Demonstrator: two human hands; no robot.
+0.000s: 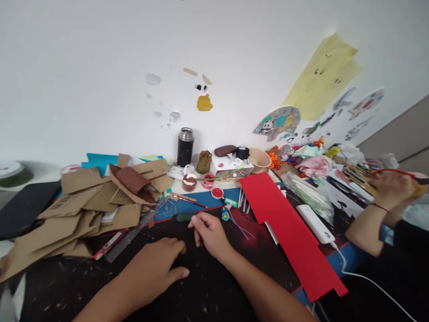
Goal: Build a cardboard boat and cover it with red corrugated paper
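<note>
My left hand (162,264) hovers low over the dark tabletop, palm down, with its thumb spread from the fingers and nothing in it. To its right, my right hand (210,233) has loosely bent fingers that are apart. Its fingertips are by the end of a dark green handle (183,217); whether they touch it I cannot tell. Beyond that hand lie a small blue flower (225,214) with thin wire stems and a green glue stick (230,202). A large red sheet (284,228) with notched edges slants across the table on the right.
Cut cardboard (80,201) is heaped on the left, beside a clear ruler (134,239) and a cutter knife (109,244). A black flask (185,147) stands by the wall. A white power strip (315,223) trails its cable. A co-worker's hand (393,188) is at far right.
</note>
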